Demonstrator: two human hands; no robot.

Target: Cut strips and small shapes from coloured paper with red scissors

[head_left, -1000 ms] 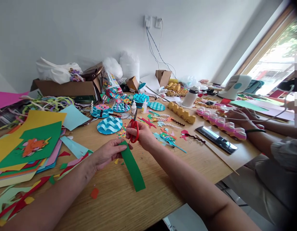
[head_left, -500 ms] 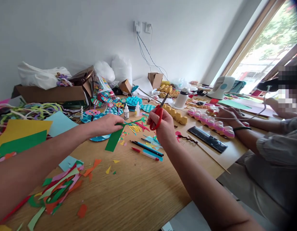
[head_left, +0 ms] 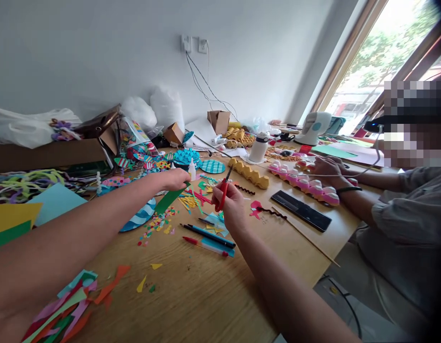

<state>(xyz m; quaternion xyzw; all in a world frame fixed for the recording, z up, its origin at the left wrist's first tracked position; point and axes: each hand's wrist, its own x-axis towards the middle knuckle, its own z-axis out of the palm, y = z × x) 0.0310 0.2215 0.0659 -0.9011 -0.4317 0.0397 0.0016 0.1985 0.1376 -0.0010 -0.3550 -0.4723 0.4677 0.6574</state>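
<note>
Your left fingers (head_left: 185, 177) pinch the green strip (head_left: 166, 202) near the glue bottle (head_left: 192, 170); right fingers (head_left: 235, 194) grip scissors (head_left: 222, 195); keep tips clear of left.

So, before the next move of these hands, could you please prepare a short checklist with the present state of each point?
1. Left hand holds the green strip: ok.
2. Right hand holds the red scissors: ok.
3. Blades apart from the strip: ok.
4. Blades fully closed: cannot tell, too small.
5. Other person's hands away from the scissors: ok, they are by the pink carton.
6. Pens put away: not ok, they lie out on the table.
</note>
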